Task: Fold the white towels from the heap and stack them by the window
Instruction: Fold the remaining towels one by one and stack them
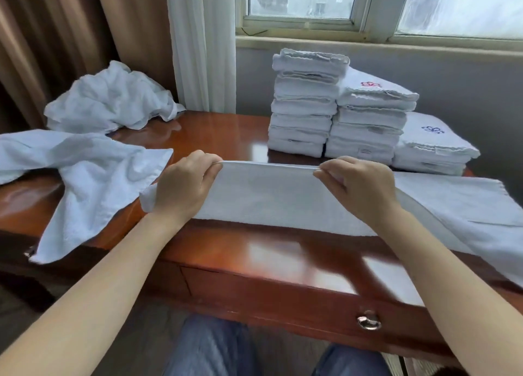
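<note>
Grip L (184, 186) pinching towel (268, 197) top edge | grip R (362, 189) same | edge taut

the towel (268, 194) held taut is plain white, like the crumpled heap (110, 98) and the folded stacks (334, 112), two of which carry small embroidered emblems, one red (370, 84) and one blue (433, 129), on a glossy reddish-brown bench (226, 132) beside brown (56, 36) and white curtains (203, 41).

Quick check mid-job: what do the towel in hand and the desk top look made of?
Towel: looks like white cotton terry, matte, nubby pile, limp drape. Desk top: reddish-brown wood or veneer, glossy lacquer, mirror-like window reflections.
</note>
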`<action>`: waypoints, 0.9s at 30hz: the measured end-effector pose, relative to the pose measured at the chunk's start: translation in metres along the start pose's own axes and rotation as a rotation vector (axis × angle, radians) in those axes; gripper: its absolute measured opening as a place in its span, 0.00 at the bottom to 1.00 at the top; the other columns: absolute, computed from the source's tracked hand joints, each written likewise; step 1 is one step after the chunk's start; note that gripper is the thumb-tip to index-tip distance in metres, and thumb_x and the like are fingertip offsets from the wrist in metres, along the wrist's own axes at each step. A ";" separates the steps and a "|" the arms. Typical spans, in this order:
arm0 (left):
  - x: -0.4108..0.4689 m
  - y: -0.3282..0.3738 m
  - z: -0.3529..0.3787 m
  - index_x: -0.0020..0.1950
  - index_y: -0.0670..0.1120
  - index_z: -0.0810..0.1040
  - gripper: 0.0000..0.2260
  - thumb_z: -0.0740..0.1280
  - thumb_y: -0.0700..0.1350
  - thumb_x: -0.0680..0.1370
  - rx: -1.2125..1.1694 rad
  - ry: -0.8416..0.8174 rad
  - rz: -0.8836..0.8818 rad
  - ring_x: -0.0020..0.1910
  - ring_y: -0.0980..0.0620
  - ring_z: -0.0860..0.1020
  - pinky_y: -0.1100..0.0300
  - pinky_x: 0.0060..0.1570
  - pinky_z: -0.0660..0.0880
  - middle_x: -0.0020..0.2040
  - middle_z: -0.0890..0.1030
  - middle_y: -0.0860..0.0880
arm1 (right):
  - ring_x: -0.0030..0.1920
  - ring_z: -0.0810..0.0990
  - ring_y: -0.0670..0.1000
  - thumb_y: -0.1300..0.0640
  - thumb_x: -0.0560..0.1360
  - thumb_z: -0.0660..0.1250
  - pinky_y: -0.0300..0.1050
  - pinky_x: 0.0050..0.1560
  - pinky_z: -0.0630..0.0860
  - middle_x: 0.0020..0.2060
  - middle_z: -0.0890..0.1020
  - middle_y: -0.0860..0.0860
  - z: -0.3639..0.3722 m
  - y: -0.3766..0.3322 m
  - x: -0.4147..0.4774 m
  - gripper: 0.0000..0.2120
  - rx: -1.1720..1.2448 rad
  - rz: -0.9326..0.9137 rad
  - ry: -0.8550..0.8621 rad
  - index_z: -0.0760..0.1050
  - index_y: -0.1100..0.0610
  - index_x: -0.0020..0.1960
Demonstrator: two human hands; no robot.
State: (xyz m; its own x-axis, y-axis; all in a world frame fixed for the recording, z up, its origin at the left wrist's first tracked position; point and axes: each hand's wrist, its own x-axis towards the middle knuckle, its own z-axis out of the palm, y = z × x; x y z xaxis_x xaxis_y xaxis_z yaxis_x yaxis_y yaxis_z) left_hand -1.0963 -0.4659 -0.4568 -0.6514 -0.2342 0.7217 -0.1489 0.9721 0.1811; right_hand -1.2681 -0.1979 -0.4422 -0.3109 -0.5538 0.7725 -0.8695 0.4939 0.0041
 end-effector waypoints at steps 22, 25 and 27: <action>0.047 -0.028 0.075 0.44 0.48 0.84 0.08 0.70 0.36 0.73 0.020 -0.058 0.095 0.33 0.50 0.75 0.57 0.34 0.71 0.38 0.78 0.52 | 0.42 0.75 0.44 0.40 0.74 0.67 0.40 0.36 0.67 0.44 0.78 0.40 0.121 0.073 0.034 0.12 0.198 0.212 -0.411 0.82 0.47 0.46; 0.040 -0.010 0.077 0.42 0.51 0.84 0.05 0.71 0.41 0.72 -0.071 -0.200 0.055 0.33 0.52 0.76 0.56 0.32 0.75 0.35 0.79 0.54 | 0.42 0.75 0.43 0.40 0.74 0.68 0.38 0.35 0.66 0.43 0.76 0.39 0.121 0.073 0.033 0.11 0.207 0.219 -0.413 0.81 0.46 0.46; 0.038 -0.008 0.079 0.42 0.51 0.84 0.03 0.71 0.43 0.73 -0.017 -0.239 -0.018 0.37 0.51 0.78 0.54 0.34 0.75 0.36 0.79 0.54 | 0.42 0.75 0.43 0.41 0.74 0.68 0.36 0.35 0.66 0.42 0.76 0.38 0.121 0.073 0.033 0.10 0.214 0.225 -0.412 0.81 0.46 0.45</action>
State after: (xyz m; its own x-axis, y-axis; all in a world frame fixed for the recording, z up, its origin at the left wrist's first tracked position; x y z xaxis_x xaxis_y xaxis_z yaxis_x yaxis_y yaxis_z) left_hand -1.1787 -0.4818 -0.4837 -0.8068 -0.2404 0.5397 -0.1509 0.9670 0.2052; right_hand -1.3883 -0.2612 -0.4931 -0.5875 -0.6890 0.4245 -0.8092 0.5073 -0.2965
